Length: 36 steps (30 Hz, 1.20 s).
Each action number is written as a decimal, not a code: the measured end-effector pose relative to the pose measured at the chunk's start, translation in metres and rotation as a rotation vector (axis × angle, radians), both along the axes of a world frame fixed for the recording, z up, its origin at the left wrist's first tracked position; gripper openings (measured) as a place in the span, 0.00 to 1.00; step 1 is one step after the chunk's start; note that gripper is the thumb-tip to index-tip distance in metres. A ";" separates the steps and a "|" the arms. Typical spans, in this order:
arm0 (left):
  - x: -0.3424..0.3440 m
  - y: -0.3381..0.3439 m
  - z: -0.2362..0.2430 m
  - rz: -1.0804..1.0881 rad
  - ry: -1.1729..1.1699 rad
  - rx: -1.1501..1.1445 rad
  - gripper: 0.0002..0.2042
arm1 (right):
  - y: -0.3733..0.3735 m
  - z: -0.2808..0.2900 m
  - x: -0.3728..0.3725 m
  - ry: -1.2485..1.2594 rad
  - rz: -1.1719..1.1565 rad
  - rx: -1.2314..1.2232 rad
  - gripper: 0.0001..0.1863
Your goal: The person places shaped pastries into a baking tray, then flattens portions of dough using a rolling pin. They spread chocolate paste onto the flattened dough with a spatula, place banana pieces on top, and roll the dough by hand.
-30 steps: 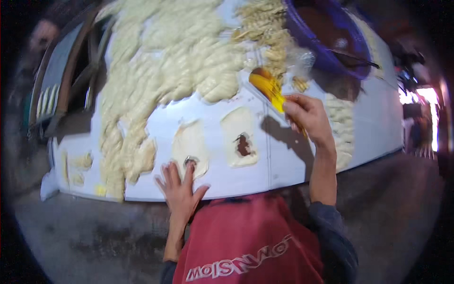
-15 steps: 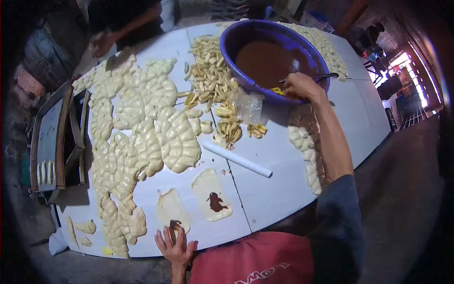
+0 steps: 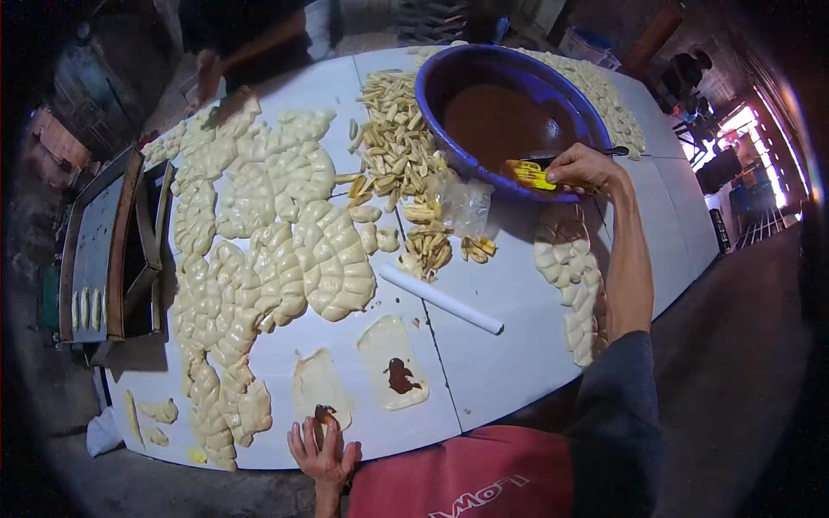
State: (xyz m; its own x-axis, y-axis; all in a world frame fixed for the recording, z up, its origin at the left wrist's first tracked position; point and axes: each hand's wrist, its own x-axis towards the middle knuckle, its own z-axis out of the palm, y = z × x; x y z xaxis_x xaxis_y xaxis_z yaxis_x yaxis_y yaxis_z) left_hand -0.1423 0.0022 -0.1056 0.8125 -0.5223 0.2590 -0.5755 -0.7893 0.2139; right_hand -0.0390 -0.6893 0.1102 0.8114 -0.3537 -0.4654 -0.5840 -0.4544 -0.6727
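My right hand [image 3: 591, 169] grips a flat yellow scraper [image 3: 530, 175] with brown smears, over the near rim of a large blue basin [image 3: 427, 105]. Thick brown paste [image 3: 492, 121] fills the basin's bottom. A dark-handled utensil [image 3: 617, 151] rests across the rim behind that hand. At the near table edge my left hand [image 3: 323, 457] lies with fingers spread, its tips at the lower end of a flattened dough sheet [image 3: 319, 380] that bears a little brown paste. A second dough sheet [image 3: 384, 345] beside it carries a dark brown blob [image 3: 401, 377].
Joined pale dough pieces [image 3: 259, 276] cover the table's left side; more dough [image 3: 570, 276] lies by my right forearm. Cut bananas [image 3: 397, 147], a plastic bag [image 3: 466, 205] and a white rolling pin [image 3: 440, 299] occupy the middle. Trays [image 3: 97, 242] stand left. Another person's arm [image 3: 259, 52] is across the table.
My right hand has risen slightly and moved right, bringing the yellow scraper into fuller view above the paste. My left hand stays by the dough sheet. The whole view has shifted a little.
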 end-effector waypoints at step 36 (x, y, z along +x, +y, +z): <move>0.011 -0.029 0.038 0.094 0.267 0.045 0.40 | 0.423 -0.093 -0.074 -0.452 0.771 -0.362 0.11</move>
